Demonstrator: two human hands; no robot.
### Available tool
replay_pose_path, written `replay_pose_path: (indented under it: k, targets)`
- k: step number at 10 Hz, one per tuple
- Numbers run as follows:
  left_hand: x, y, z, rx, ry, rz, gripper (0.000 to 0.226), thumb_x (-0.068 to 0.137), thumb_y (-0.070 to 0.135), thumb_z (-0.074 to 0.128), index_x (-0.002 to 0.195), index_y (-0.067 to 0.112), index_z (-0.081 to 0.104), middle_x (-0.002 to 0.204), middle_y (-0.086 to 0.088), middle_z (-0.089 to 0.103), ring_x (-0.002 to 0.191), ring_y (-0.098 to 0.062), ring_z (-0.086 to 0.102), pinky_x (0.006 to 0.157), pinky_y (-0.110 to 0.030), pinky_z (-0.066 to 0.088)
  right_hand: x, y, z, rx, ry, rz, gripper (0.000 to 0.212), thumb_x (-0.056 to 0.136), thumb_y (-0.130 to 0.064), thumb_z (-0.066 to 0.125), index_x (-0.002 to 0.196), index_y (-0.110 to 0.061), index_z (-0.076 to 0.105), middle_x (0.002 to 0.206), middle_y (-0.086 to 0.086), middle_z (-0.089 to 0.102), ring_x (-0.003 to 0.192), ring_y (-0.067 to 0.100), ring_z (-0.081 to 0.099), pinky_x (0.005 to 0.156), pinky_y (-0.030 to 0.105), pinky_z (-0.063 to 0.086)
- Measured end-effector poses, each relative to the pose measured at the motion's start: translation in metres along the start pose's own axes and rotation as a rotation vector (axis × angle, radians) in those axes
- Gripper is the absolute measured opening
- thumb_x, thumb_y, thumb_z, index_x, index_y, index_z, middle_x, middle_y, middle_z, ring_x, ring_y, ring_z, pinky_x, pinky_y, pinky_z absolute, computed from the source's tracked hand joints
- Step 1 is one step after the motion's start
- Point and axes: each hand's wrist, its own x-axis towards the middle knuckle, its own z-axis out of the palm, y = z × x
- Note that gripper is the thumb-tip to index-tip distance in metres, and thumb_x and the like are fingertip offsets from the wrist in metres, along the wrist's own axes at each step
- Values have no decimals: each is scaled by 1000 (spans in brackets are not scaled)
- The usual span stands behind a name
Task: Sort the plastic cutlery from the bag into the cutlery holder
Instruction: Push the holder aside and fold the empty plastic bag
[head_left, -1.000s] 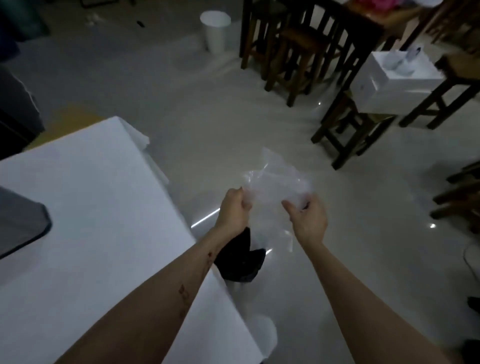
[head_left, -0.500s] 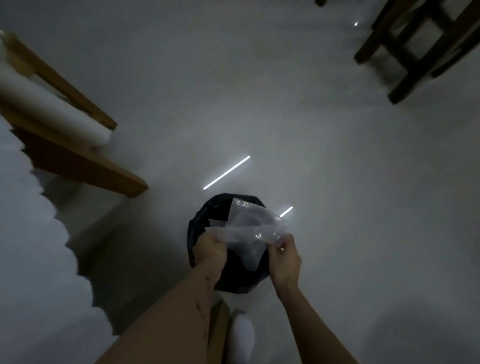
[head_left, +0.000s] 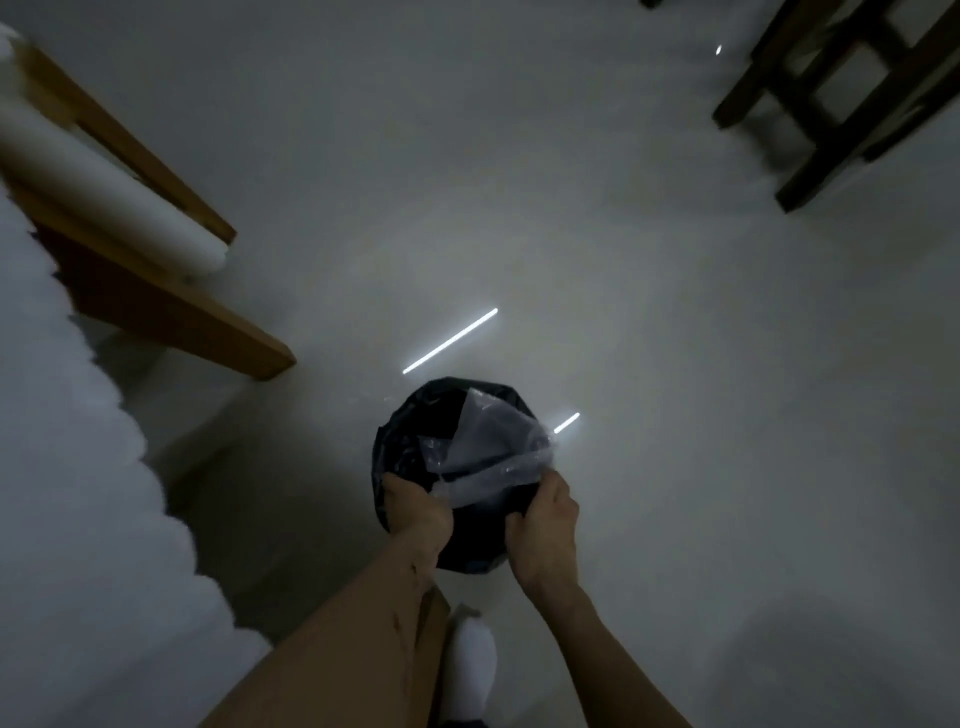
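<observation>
Pretty dim shot, looking straight down at the floor (head_left: 675, 364). Both hands have hold of the clear plastic bag (head_left: 493, 452), right over a round bin with a black liner (head_left: 410, 431). The left hand (head_left: 418, 514) is pinched shut on the bag's near left edge, and the right hand (head_left: 545, 530) is closed on its right edge. Can't tell whether there's any cutlery inside. A white sock (head_left: 470, 660) pokes out just below the bin. Wooden table legs (head_left: 156, 291) are off at the left, and a dark stool (head_left: 831, 98) is in the top right corner.

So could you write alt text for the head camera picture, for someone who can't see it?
Two bare hands, left hand and right hand, hold a crumpled clear plastic bag over a black-lined bin on a pale floor. Dim room; wooden furniture legs at the edges.
</observation>
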Motion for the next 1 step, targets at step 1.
replay_pose_path:
  k: [1]
  targets:
    - [-12,5,-28,79,-115,182,41,92,11,48,132,-1,45,131,-21,52,116,-34,53,102,-43,44,-10,-28,-31,-134,-79,-99,57,79,-10,40,133,8,48,132,26,51,116,45,50,99,49,46]
